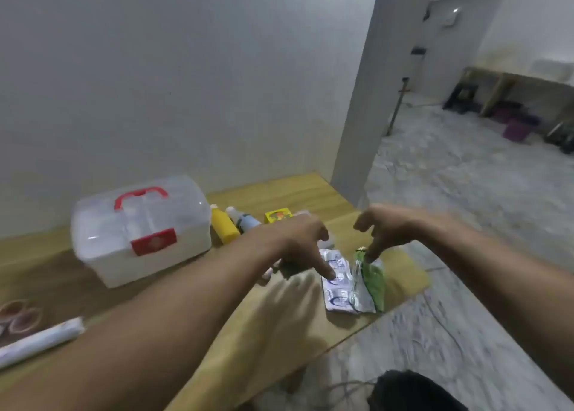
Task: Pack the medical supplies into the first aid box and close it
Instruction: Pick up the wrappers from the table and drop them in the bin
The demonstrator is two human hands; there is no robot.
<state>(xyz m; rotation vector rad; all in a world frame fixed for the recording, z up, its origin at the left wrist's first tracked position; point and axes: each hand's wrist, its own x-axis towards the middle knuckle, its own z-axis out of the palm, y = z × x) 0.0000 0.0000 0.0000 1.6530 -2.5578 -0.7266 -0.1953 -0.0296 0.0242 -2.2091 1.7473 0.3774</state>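
I count one first aid box, translucent white, red handle and latch, lid shut, on the table at left. Two bottles: yellow, blue-white. Two blister strips: silver, green. My left hand and right hand, fingers spread, fingertips touching the strips.

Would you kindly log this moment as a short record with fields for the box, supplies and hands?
box: first aid box, lid shut, red handle and latch, on the table
beside box: yellow bottle, white bottle, yellow carton
near table edge: silver blister pack, green sachet
left hand: open, fingertip on the blister pack
right hand: open, fingertip at the sachet's top
packed so far: cannot tell
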